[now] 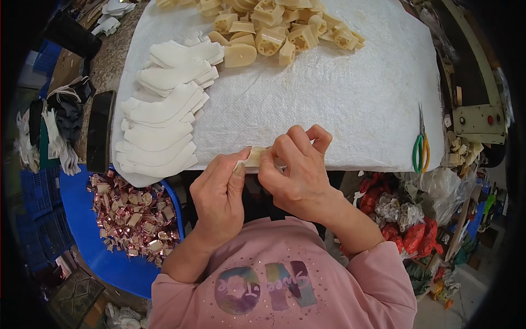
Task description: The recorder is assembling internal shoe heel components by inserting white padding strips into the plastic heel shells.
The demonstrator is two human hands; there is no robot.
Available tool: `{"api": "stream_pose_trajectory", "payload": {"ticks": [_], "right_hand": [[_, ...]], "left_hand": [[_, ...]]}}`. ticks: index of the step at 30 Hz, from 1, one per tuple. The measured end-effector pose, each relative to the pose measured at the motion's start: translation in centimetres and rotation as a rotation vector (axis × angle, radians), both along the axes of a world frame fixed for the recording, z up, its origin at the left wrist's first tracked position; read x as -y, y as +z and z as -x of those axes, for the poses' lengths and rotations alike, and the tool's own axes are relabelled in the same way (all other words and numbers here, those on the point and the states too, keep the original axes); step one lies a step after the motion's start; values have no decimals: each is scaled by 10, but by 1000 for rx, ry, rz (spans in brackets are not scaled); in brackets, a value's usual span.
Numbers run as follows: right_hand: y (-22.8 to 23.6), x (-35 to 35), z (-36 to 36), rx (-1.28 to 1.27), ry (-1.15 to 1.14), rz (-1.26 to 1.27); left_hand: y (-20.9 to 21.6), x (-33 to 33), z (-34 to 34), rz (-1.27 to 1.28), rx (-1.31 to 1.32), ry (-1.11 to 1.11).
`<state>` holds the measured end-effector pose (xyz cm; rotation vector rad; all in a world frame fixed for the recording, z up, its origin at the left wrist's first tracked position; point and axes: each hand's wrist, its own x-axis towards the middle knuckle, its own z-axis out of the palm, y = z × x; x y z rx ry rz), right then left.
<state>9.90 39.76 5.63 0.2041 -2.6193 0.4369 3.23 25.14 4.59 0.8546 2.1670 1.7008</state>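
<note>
At the table's near edge, my left hand pinches one end of a small cream-coloured piece, thumb and fingers closed. My right hand grips its other end between thumb and forefinger, its remaining fingers curled and raised. Most of the piece is hidden by the fingers; its colour is like the beige plastic shoe heels heaped at the far side. To the left of my hands lie overlapping stacks of curved white cut-outs, thin and flat, in a column running away from me.
Green-and-orange-handled scissors lie at the right on the white woven sheet. A dark phone rests left of it. At lower left a blue tub holds many shiny pink pieces. Red and clear bags crowd the lower right.
</note>
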Motion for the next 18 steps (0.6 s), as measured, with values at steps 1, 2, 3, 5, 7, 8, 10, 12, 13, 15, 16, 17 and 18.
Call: {"api": "stream_pose_trajectory", "payload": {"ticks": [1,2,3,5,7,8,10,12,13,15,16,17,18], "right_hand": [[-2,0,0,2,-7,1],[-4,1,-1,-17,-13,-5],[-5,1,-1,-36,-20,-11],[-9,-2,-1,-35,-33,20],[-11,-6,-1,-33,-50,49],[-10,-7,-1,23,-30,159],[-12,-11,-3,78,-4,273],[-13,-14,-4,81,40,423],[-13,-13,-3,78,48,427],[-13,-12,-5,80,98,590],[-12,-12,-6,80,99,591],[-11,-12,-6,93,115,631],[-11,-12,-7,107,132,670]], "left_hand": [[0,-1,0,39,-121,-13],[0,-1,0,78,-244,-26],[-1,-1,-1,80,-243,-34],[-6,0,-3,91,-313,-69],[-7,4,0,4,-175,-100],[-7,7,0,-77,-40,-107],[-19,7,-6,-198,251,6],[-30,5,-1,-251,183,-65],[-30,3,-2,-359,248,-52],[-29,2,-3,-390,259,-72],[-28,2,-3,-423,271,-93],[-28,2,-2,-422,270,-93],[-26,3,0,-413,225,-90]]}}
